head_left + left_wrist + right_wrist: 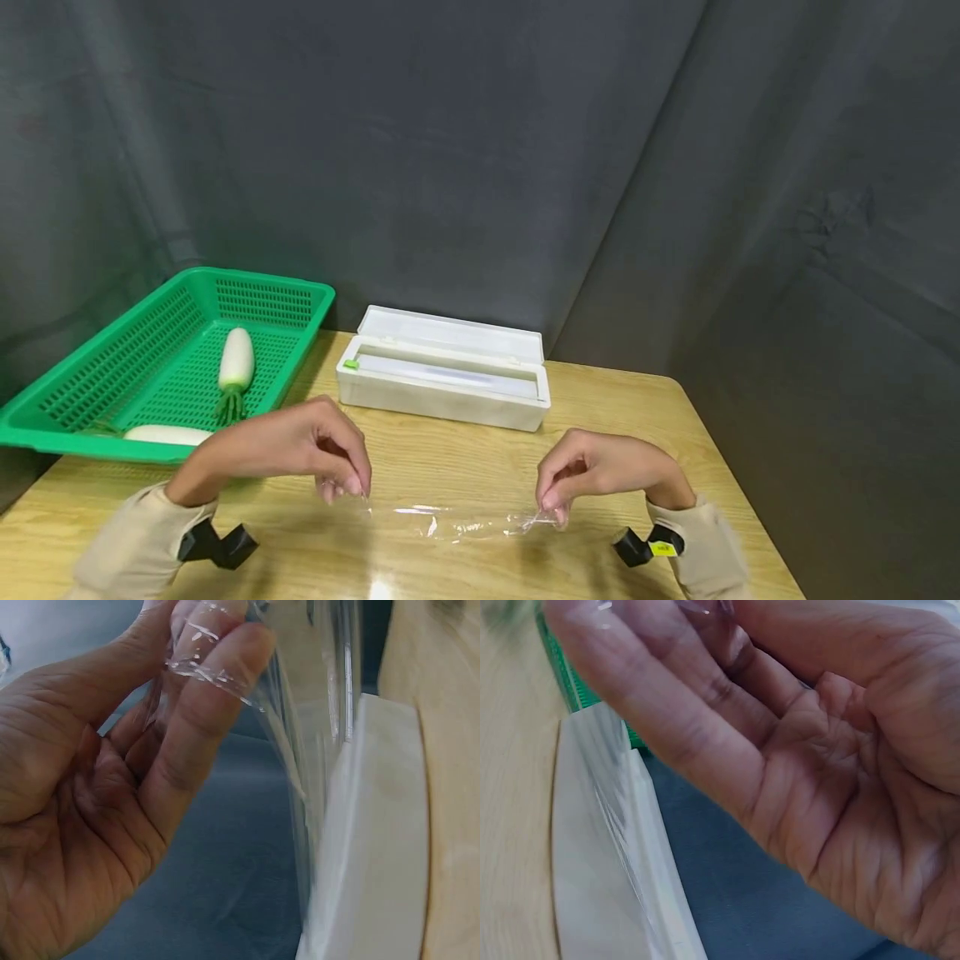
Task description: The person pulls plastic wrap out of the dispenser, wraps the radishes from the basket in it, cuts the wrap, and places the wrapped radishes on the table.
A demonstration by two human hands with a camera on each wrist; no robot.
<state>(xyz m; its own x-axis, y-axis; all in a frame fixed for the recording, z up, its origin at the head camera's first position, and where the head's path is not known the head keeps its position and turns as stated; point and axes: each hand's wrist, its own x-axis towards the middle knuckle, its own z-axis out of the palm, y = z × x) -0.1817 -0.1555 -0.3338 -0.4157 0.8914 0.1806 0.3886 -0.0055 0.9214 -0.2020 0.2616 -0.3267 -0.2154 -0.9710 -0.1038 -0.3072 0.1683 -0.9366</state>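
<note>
A strip of clear plastic wrap [450, 523] stretches between both hands, low over the front of the table. My left hand [330, 450] pinches its left end between thumb and fingers. The right end is pinched by my right hand [588, 473], where the film bunches up. In the left wrist view, wrinkled film [217, 679] lies over the fingertips of the left hand [112, 772]. Behind the hands stands a long white wrap dispenser box [442, 402], its lid raised and a green slider at its left end.
To the left, a green plastic basket [300, 367] holds a white radish [237, 358] with trimmed green stems. Another white radish [168, 434] lies at its near edge, partly hidden by the left arm. Grey curtains [450, 167] hang behind the wooden table [615, 400].
</note>
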